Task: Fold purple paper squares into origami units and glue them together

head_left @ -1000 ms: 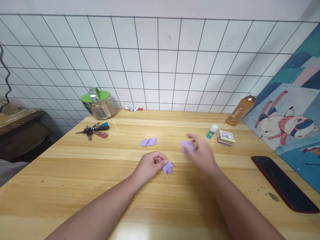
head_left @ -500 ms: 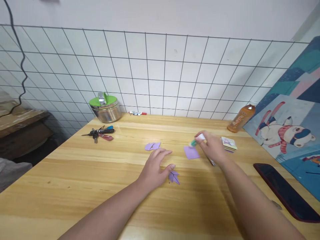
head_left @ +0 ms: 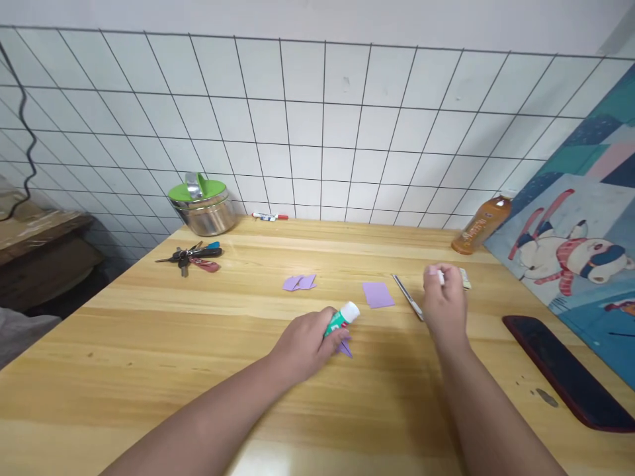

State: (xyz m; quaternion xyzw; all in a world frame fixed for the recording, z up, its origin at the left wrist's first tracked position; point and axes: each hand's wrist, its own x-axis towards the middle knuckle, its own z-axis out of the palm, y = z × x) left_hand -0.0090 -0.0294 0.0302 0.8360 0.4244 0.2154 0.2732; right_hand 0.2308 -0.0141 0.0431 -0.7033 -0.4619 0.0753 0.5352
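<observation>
My left hand (head_left: 305, 340) is closed around a green glue stick (head_left: 336, 324), whose white end (head_left: 350, 311) points up and to the right. Partly hidden under that hand lies a folded purple paper piece (head_left: 346, 348). My right hand (head_left: 445, 304) is raised over the table further right, its thumb and fingers pinching a small white cap (head_left: 441, 277). Between the hands a purple paper square (head_left: 378, 295) lies flat, with a slim utility knife (head_left: 407, 297) beside it. Some cut purple paper pieces (head_left: 299, 282) rest beyond my left hand.
Partly covered by my right hand is a small stack of paper (head_left: 465, 279). A dark phone-like slab (head_left: 565, 370) and an orange bottle (head_left: 481, 226) are on the right. Keys (head_left: 191, 256), a green-lidded metal pot (head_left: 203, 208) and markers (head_left: 270, 217) stand or lie at the back left.
The glue stick has passed from my right hand to my left, which has closed on it. My right hand has moved right, away from the purple square, with a white cap in its fingers.
</observation>
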